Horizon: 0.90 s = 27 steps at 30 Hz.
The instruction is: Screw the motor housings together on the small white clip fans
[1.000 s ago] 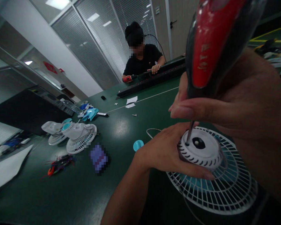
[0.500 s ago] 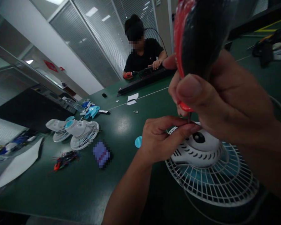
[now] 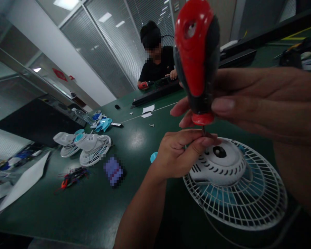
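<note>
"Where is the screwdriver point(image 3: 197, 62)?"

"Close before you, right of centre: red and black, standing nearly upright, shaft down. Your right hand point(image 3: 248, 100) is closed on the handle, thumb on one side and fingers on the other, without making a fist."

"And the left hand point(image 3: 180, 148)?"

"Your thumb and forefinger are pinched together about the shaft, low down, at the fan point(image 3: 233, 178). They hide the tip, so I cannot tell whether you grip anything else there."

"How does the fan lie?"

"Guard down on the green table point(image 3: 93, 214), at your lower right, its white housing point(image 3: 230, 160) facing up. Blue blades show through the guard."

"What else is near?"

"A round blue cap point(image 3: 153, 157), just beside your left wrist and partly hidden by it. Well to your left are more white fans point(image 3: 94, 157), with a tangle of wires point(image 3: 74, 176) nearer you. Paper scraps point(image 3: 148, 109) lie farther off, and across the table sits a co-worker point(image 3: 157, 65) with a red drill point(image 3: 143, 85) at a long black bar point(image 3: 155, 95)."
</note>
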Available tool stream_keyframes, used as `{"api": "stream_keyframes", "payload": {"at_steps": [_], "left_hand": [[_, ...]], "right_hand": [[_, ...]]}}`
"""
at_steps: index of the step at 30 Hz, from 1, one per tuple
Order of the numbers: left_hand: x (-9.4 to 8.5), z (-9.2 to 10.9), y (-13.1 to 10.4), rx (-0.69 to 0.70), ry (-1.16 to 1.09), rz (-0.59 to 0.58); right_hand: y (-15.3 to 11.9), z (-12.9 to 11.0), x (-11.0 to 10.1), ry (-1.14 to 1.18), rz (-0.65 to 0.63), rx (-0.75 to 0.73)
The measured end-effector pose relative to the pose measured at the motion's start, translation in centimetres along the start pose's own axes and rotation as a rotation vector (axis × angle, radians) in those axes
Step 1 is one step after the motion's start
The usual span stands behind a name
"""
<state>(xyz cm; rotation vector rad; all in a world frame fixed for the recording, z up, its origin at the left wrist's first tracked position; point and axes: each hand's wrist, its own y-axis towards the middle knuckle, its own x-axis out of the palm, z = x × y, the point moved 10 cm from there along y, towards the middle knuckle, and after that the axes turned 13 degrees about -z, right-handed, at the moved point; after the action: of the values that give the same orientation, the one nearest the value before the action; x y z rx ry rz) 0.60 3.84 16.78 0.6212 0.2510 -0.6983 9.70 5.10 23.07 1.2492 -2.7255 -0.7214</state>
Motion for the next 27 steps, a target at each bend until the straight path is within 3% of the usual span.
{"api": "stream_keyframes", "payload": {"at_steps": [4,9,14,19,23,27], "left_hand": [[0.5,-0.4,0.0,-0.050,-0.001,-0.048],[0.7,-1.2,-0.1,-0.063,-0.080,-0.036],[0.9,-2.4,0.0,-0.052,-0.261,0.010],[0.6,-2.4,0.3,-0.034,-0.326,0.051],[0.5,-1.6,0.4,-0.006,-0.308,0.038],[0.9,-1.4,0.4,0.029,-0.383,0.008]], "right_hand": [[-0.1,-0.9,-0.5,-0.104,0.060,-0.098],[-0.7,-0.9,-1.3,-0.221,0.218,-0.087],[-0.6,-1.0,-1.2,-0.214,0.285,-0.139],[-0.4,-1.0,-1.0,-0.386,0.341,-0.118],[-0.1,-0.8,-0.5,-0.410,0.312,-0.127],[-0.1,0.1,0.0,-0.248,0.260,-0.074]]}}
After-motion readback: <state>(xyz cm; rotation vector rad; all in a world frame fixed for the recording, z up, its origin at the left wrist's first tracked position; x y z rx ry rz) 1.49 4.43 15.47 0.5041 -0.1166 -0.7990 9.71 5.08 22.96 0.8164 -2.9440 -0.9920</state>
